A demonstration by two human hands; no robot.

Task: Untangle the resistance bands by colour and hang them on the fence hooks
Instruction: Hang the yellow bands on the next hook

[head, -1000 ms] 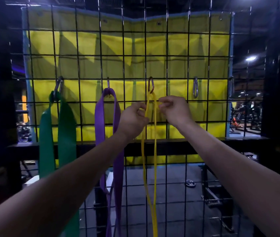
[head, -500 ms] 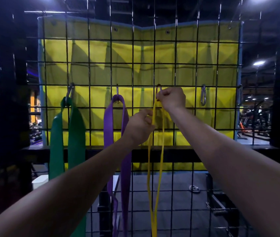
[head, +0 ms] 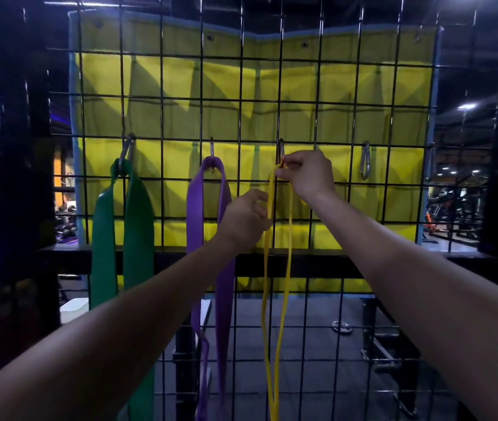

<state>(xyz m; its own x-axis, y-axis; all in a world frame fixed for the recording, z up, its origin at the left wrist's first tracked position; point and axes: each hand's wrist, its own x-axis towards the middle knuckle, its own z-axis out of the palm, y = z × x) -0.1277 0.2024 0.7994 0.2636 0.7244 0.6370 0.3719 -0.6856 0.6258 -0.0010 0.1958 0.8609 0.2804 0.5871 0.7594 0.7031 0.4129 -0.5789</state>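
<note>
Since half a second ago, the right hand stays up at the third metal clip hook on the black wire mesh fence, its grip pinching the top of the thin yellow rubber resistance band, seemingly to seat the loop on the hook. The left hand, lower and to the left, curls its grip round one strand, probably steadying it. The band hangs down from the hook. To the left, a wide green band and a purple band each hang from their own hooks. An empty hook sits to the right.
</note>
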